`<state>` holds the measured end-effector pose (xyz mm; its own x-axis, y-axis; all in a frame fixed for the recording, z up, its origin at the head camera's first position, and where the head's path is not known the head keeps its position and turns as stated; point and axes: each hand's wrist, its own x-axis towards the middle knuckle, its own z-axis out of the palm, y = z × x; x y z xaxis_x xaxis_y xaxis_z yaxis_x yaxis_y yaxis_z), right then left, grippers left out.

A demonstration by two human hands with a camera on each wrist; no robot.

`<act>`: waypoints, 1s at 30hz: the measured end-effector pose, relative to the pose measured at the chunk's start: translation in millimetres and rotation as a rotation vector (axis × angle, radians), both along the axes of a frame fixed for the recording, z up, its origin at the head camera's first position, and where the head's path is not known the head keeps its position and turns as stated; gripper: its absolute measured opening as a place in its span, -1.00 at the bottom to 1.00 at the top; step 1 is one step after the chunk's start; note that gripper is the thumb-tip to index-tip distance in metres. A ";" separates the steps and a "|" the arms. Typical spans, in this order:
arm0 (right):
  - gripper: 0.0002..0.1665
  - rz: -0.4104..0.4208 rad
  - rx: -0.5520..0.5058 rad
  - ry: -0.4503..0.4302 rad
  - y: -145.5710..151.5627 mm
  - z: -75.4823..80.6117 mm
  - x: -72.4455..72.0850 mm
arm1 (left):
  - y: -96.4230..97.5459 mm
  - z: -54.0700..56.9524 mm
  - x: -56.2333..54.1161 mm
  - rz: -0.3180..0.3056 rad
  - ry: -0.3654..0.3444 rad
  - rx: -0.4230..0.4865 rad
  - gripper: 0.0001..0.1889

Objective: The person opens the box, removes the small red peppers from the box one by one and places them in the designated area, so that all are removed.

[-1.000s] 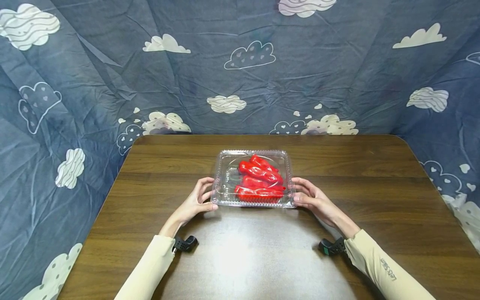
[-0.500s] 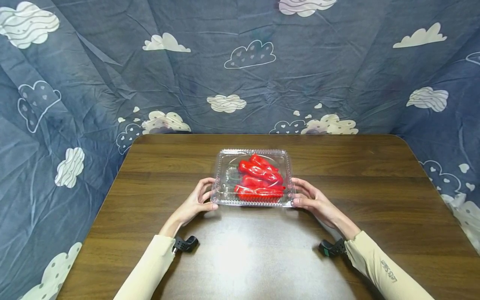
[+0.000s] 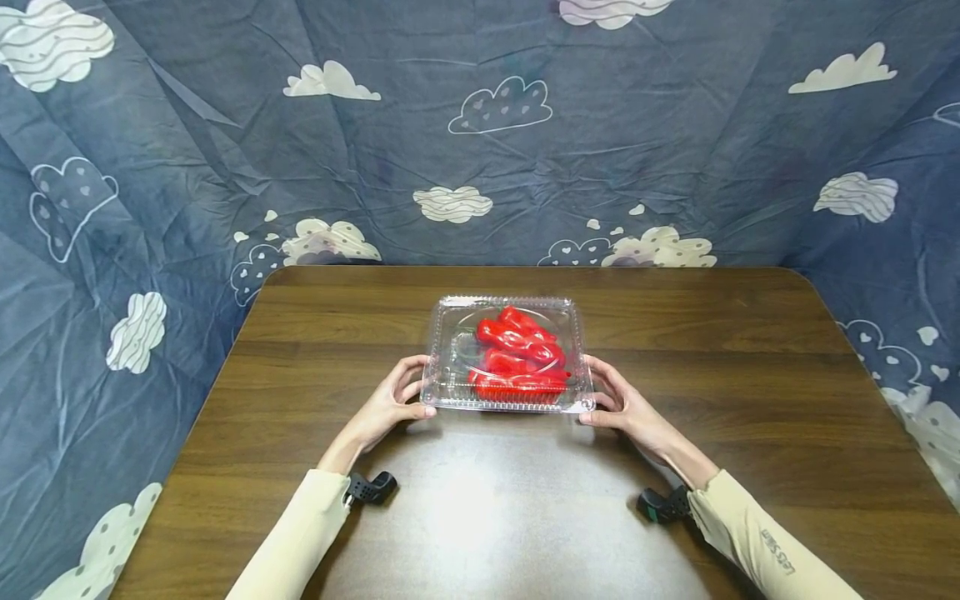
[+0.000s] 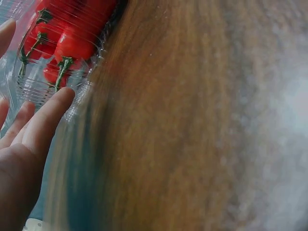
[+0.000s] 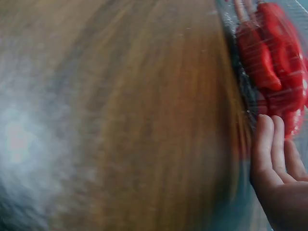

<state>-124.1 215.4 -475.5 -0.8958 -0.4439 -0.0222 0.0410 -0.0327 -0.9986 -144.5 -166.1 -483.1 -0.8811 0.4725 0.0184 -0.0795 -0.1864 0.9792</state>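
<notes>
A clear plastic clamshell container (image 3: 452, 354) with a ribbed rim lies on the wooden table, its lid over several red peppers (image 3: 517, 342). Green stems (image 4: 63, 67) show through the plastic in the left wrist view. My left hand (image 3: 386, 404) is at the container's left side, thumb by the near left corner, fingers along the edge. On the opposite side my right hand (image 3: 633, 417) touches the edge, its thumb just in front of the near right corner. Both wrist views show fairly straight fingers (image 5: 262, 149) against the plastic.
The brown wooden table (image 3: 750, 375) reaches back to a dark blue cloth (image 3: 495, 167) with white clouds. Dark straps (image 3: 373, 487) sit on both wrists. Glare lies on the table's near middle.
My right thumb has slid off the lid's near right corner to just in front of it. The left hand and the container stay nearly still. The head view has shifted slightly.
</notes>
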 end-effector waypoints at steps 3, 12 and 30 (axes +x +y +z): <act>-0.01 -0.043 -0.001 0.017 -2.6 -0.8 1.8 | 0.8 0.5 0.3 0.008 -0.003 -0.009 -0.18; -0.21 -0.132 -0.010 0.005 -5.1 -2.0 5.8 | 1.2 1.6 2.2 0.024 -0.013 -0.008 -0.24; -0.31 -0.158 0.077 0.122 -13.7 2.8 12.4 | 9.7 2.6 7.5 0.105 0.023 -0.071 -0.34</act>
